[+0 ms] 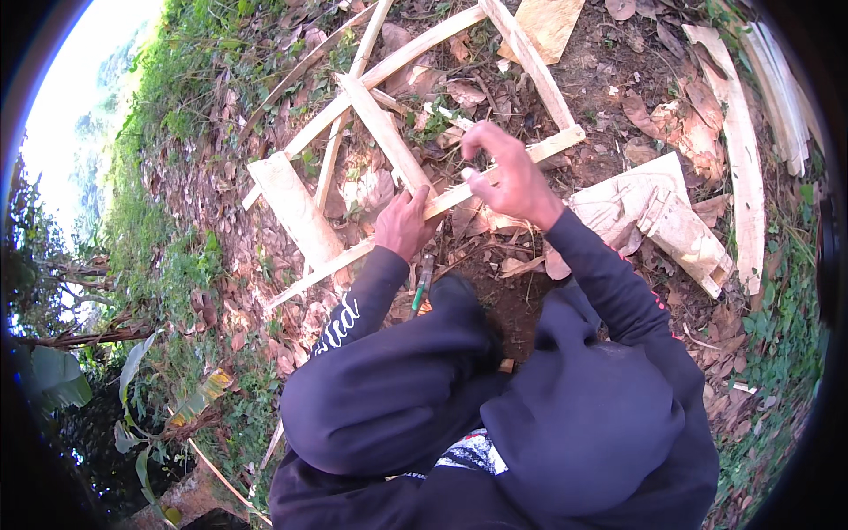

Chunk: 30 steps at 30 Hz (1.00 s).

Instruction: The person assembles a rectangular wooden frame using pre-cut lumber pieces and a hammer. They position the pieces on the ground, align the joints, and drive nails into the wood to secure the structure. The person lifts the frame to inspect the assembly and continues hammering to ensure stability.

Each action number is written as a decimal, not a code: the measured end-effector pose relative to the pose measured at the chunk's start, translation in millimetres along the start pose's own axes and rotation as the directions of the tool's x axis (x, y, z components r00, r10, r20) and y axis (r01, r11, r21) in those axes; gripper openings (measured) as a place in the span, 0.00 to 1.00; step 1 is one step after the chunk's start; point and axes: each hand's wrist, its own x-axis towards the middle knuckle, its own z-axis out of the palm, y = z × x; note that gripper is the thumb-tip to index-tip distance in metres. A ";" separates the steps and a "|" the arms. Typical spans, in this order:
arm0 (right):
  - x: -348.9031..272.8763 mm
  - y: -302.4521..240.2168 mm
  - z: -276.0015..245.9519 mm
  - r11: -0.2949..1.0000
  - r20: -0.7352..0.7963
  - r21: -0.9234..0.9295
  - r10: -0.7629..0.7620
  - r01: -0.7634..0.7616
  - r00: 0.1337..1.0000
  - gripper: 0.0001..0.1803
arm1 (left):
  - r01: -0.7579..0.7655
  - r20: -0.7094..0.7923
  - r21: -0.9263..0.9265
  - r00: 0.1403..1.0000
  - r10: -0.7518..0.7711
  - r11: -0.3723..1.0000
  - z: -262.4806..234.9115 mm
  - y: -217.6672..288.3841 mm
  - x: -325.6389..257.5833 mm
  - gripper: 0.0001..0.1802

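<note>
**Hands on a rough wooden frame over leaf-strewn ground**

The left hand (403, 225) lies palm-down on the pale, rough-sawn wooden slat frame (389, 132), its fingers (415, 201) spread flat and pressing where a diagonal slat meets the long cross slat; it grips nothing. The right hand (508, 177) is raised just above the same cross slat, a little to the right, with thumb and forefinger pinched narrowly together; whatever sits between them is too small to make out. Both arms wear dark navy sleeves (609, 283).

The frame rests directly on the bare brown soil scattered with dry leaves (618, 79), its slats crossing at angles and running toward the upper edge of the view. A slim green-handled tool (421, 284) lies on the ground just below the left wrist, partly hidden by the knee. Loose pale wooden offcuts (680, 231) lie near the right forearm, and long pale planks (746, 150) are stacked well apart at the right. Green weeds (168, 97) border the left side.
</note>
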 end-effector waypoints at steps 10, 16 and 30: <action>-100.6 71.2 -122.2 0.799 -0.424 -0.422 0.244 -0.429 0.872 0.28 | 0.094 0.061 -0.007 0.994 -0.093 0.996 4.2 3.0 3.8 0.17; -101.2 102.0 -95.7 0.680 -0.247 -0.660 0.206 -0.320 0.947 0.28 | 0.094 0.058 -0.079 0.994 -0.089 0.992 11.8 -3.0 5.9 0.16; -5.7 -2.1 -113.7 0.703 -0.254 -0.703 -0.104 -0.109 0.962 0.12 | 0.020 -0.067 -0.189 0.997 -0.033 0.982 -89.1 2.7 9.0 0.14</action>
